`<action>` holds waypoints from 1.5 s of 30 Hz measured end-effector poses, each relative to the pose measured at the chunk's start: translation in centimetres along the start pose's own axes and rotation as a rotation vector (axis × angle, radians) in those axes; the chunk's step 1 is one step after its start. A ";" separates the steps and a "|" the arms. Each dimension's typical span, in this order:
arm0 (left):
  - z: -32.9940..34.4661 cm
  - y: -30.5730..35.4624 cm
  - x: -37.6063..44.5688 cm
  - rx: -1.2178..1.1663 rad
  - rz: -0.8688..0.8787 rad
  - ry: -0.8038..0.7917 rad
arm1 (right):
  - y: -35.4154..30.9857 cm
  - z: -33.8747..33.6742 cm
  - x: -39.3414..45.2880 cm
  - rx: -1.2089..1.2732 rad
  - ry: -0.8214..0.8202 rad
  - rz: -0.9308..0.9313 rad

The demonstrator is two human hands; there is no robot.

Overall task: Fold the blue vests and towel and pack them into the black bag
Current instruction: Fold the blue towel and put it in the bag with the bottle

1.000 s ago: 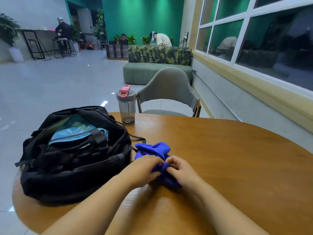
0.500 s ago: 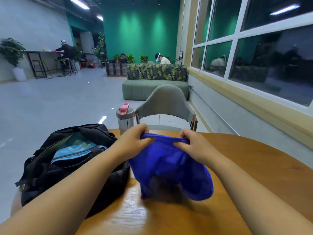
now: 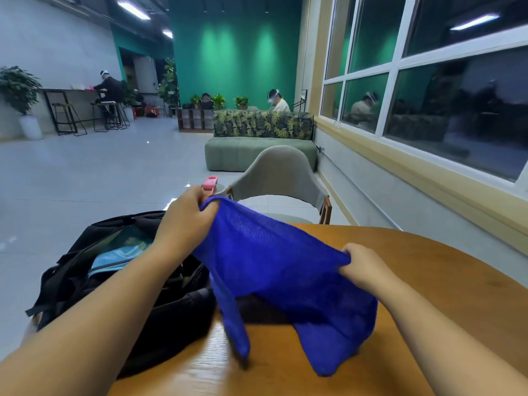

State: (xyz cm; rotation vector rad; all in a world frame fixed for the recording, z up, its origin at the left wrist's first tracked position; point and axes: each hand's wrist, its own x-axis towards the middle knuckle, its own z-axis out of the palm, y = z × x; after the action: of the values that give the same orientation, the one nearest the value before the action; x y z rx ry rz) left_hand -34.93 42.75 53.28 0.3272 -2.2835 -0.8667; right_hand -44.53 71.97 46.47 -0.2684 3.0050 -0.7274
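Observation:
A blue mesh vest hangs stretched in the air above the round wooden table. My left hand grips its upper left edge, raised higher. My right hand pinches its right edge, lower and nearer to me. The vest's loose ends dangle down to the tabletop. To the left stands the black bag, unzipped, with light blue fabric showing inside. My left forearm crosses over the bag's right side.
A water bottle's pink lid peeks out behind my left hand. A grey chair stands at the table's far side. A green sofa and seated people are far back; windows line the right wall.
Both hands lifted the crumpled vest off the table and pulled apart, spreading it out. The right hand moved right and down, the left stayed high.

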 end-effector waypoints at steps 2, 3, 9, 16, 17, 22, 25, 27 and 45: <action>-0.1 0.0 0.0 0.003 -0.046 -0.075 | 0.5 0.3 0.2 0.058 -0.023 0.048; 0.0 -0.1 0.0 -0.019 -0.076 -0.121 | 0.4 0.3 0.1 0.125 -0.058 0.067; 1.4 0.5 -2.2 -0.474 -0.156 -0.457 | -3.2 0.7 -1.8 0.699 -0.313 0.159; 4.8 1.2 -7.2 -0.261 0.114 -0.689 | -6.8 2.0 -4.5 0.994 -0.465 -0.062; 5.2 0.8 -7.6 -0.221 0.133 -0.641 | -7.0 2.2 -4.8 1.009 -0.500 -0.104; 5.9 0.5 -8.6 -0.213 0.165 -0.476 | -6.7 2.9 -5.3 1.025 -0.532 -0.237; 6.0 0.1 -8.4 -0.176 0.103 -0.318 | -6.2 3.7 -5.5 0.978 -0.519 -0.267; 5.9 -0.3 -8.2 -0.184 0.052 -0.245 | -5.9 4.3 -5.6 0.827 -0.450 -0.274; 5.0 -2.5 -8.6 -0.435 -0.140 -0.395 | -4.9 4.4 -4.4 1.287 -0.144 0.078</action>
State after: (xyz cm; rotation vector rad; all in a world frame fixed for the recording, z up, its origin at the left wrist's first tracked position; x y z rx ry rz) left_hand -31.76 47.16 44.57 0.1272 -2.3520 -1.5829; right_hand -39.10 66.45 44.80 -0.1103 1.8288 -2.1965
